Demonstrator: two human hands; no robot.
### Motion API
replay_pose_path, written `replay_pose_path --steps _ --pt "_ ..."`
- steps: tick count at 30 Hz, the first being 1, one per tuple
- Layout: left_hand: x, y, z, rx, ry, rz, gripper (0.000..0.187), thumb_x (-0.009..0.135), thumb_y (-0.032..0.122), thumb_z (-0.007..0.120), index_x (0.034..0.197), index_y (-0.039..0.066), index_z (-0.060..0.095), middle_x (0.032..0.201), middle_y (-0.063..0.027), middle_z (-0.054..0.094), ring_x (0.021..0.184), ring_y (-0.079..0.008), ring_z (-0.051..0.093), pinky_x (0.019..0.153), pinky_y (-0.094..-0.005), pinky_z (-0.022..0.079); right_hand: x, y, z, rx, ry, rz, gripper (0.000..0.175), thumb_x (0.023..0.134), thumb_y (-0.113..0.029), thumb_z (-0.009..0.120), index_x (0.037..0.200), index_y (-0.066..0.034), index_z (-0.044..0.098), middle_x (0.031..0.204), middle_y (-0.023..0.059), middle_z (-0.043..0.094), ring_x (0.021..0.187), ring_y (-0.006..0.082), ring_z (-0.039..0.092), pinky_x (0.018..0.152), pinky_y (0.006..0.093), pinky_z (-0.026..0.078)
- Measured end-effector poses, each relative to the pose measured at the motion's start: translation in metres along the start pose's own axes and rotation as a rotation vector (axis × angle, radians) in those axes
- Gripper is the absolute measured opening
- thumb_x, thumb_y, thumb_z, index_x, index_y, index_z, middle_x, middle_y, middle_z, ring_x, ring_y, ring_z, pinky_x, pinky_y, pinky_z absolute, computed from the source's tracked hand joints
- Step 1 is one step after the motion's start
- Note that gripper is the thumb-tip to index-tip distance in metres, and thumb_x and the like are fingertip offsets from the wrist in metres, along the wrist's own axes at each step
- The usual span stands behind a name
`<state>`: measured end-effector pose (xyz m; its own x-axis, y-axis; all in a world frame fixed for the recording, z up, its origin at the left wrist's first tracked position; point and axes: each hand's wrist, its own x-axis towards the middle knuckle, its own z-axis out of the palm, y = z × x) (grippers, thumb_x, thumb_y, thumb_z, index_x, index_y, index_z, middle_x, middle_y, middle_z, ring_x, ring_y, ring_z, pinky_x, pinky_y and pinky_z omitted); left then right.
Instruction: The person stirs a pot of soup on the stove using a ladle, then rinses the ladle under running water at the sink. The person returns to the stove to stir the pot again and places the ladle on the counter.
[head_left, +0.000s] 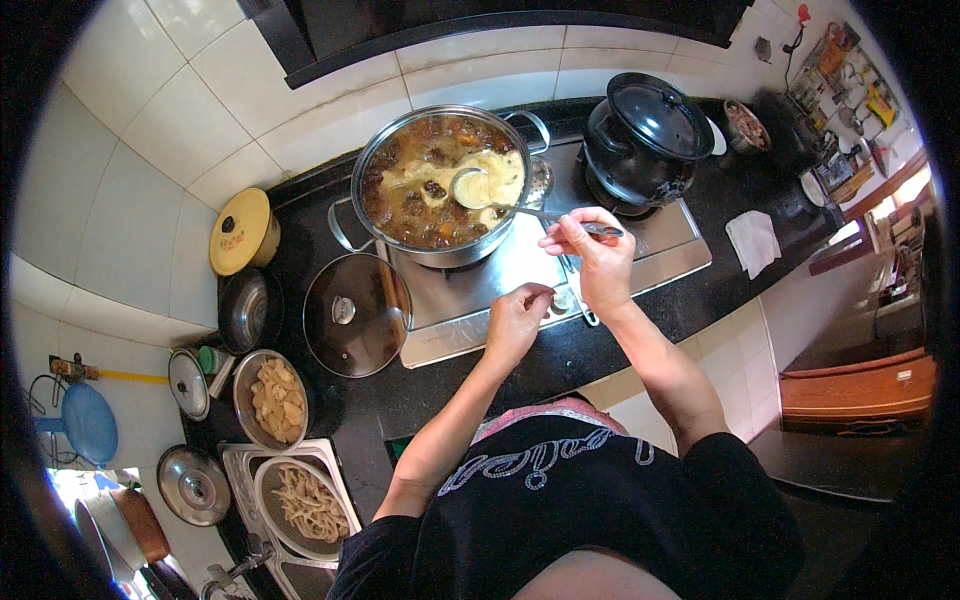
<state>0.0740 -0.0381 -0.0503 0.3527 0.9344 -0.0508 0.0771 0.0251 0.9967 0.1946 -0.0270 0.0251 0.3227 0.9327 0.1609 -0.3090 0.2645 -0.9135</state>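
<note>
My right hand (592, 251) grips the handle of a metal ladle (471, 187), whose bowl rests in yellowish foam on the broth of a wide steel pot (442, 257). Brown and orange pieces show in the liquid. The pot stands on the left side of a steel gas stove (442, 307). Near the stove's front knob is my left hand (521, 315), its thumb and fingertips close together; whether something small is between them I cannot tell. A glass lid (357, 315) lies left of the stove, below the pot.
A lidded black pot (637, 150) stands on the right burner. Leftward are a yellow lidded pot (244, 232), a bowl of pale chunks (276, 401) and a colander of pale strips (307, 502) at the sink (341, 457). A white cloth (753, 241) lies on the right counter.
</note>
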Motion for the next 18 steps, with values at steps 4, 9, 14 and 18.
replay_pose_path --steps 4,9,14,18 --pt "0.002 -0.001 0.004 -0.003 0.005 -0.017 0.018 0.080 0.009 0.053 0.088 -0.003 0.063 0.072 -0.0105 0.064 0.062 -0.0142 0.061 0.058 -0.0253 0.047 0.001 -0.005 -0.005 -0.014 -0.016 -0.023 0.009 0.083 -0.009 0.057 0.085 0.0002 0.055 0.075 0.0134 0.061 0.065 0.0208 0.063 0.057 0.0281 0.054" --pt "0.005 -0.003 0.005 0.024 0.010 -0.020 0.018 0.079 0.009 0.053 0.088 -0.003 0.063 0.072 -0.0111 0.064 0.062 -0.0144 0.061 0.059 -0.0258 0.047 0.002 -0.008 -0.006 -0.009 -0.011 -0.011 0.009 0.084 -0.008 0.057 0.085 0.0003 0.055 0.075 0.0133 0.061 0.065 0.0203 0.063 0.057 0.0277 0.054" --pt "0.008 -0.006 0.008 -0.020 -0.004 -0.060 0.017 0.079 0.009 0.054 0.087 -0.002 0.063 0.073 -0.0116 0.065 0.062 -0.0149 0.062 0.059 -0.0261 0.047 0.003 -0.010 -0.007 0.012 -0.014 -0.007 0.008 0.083 -0.008 0.057 0.085 0.0006 0.055 0.075 0.0133 0.061 0.065 0.0203 0.063 0.057 0.0272 0.053" --pt "0.009 -0.006 0.008 0.013 0.006 -0.028 0.017 0.078 0.009 0.054 0.087 -0.002 0.063 0.073 -0.0117 0.065 0.063 -0.0148 0.062 0.059 -0.0260 0.048 0.004 -0.012 -0.009 -0.025 -0.006 -0.020 0.008 0.083 -0.007 0.057 0.084 0.0005 0.055 0.075 0.0131 0.061 0.064 0.0201 0.063 0.057 0.0269 0.053"
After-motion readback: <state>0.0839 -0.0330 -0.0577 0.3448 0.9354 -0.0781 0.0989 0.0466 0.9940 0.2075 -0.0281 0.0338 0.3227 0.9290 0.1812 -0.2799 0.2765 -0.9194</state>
